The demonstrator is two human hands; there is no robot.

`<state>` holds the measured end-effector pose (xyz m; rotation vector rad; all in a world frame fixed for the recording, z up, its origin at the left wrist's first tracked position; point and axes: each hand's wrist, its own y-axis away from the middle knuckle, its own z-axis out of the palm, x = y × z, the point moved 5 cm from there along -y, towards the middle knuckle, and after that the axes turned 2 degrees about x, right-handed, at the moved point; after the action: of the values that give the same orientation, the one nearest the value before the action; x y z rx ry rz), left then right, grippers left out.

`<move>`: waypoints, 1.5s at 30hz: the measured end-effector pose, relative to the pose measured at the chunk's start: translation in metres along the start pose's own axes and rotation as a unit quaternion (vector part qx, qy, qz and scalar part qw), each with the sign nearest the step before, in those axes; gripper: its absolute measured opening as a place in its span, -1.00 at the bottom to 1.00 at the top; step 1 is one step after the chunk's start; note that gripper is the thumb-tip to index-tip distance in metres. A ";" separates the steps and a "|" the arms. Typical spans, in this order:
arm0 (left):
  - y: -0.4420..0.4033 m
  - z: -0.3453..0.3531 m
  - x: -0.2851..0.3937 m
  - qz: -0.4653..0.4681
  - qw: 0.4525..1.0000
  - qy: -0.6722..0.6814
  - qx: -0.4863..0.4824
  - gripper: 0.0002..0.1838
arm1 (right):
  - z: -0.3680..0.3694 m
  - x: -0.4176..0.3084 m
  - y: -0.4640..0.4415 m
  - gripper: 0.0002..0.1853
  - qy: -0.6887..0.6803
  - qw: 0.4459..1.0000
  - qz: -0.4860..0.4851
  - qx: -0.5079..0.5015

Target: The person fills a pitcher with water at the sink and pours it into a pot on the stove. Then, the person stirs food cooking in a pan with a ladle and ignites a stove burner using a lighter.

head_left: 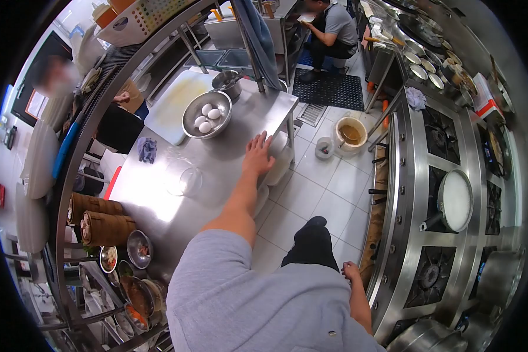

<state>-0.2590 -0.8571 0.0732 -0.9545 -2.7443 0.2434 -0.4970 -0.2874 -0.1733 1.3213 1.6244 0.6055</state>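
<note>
My left hand (257, 155) lies on the edge of the steel worktable (229, 154), fingers spread, holding nothing. Beyond it stands a metal bowl (189, 120) with several white eggs (206, 110) in it. The bowl rests partly over a white cutting board (169, 105), and a metal pot (231, 88) is just behind. A clear plastic container (183, 178) sits on the table left of my forearm. My right hand (350, 271) hangs low at my side near the stove front, fingers curled in, with nothing visible in them.
A stove (412, 193) with several burners and a pan of white liquid (456, 200) runs along the right. A white bucket (352, 134) stands on the tiled floor. One person (332, 35) crouches at the back; another (56, 88) is at left. Bamboo steamers (105, 227) are lower left.
</note>
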 end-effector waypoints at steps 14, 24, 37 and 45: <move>0.000 -0.003 0.002 -0.015 1.000 0.006 -0.012 -0.20 | -0.005 -0.010 0.010 -0.71 -0.004 1.000 0.005 -0.007; 0.000 0.002 0.000 -0.012 1.000 -0.002 -0.002 -0.21 | -0.003 0.005 -0.005 -0.69 0.006 1.000 -0.001 -0.002; 0.000 0.004 -0.005 -0.023 1.000 -0.018 0.005 -0.20 | -0.003 -0.004 -0.003 -0.62 0.036 0.998 -0.037 -0.031; 0.002 0.007 -0.007 -0.019 1.000 0.006 -0.015 -0.19 | -0.012 -0.044 0.019 -0.66 0.081 0.993 -0.081 -0.030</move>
<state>-0.2546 -0.8610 0.0648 -0.9057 -2.7594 0.1905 -0.4987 -0.3212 -0.1367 1.1061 1.8106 0.6710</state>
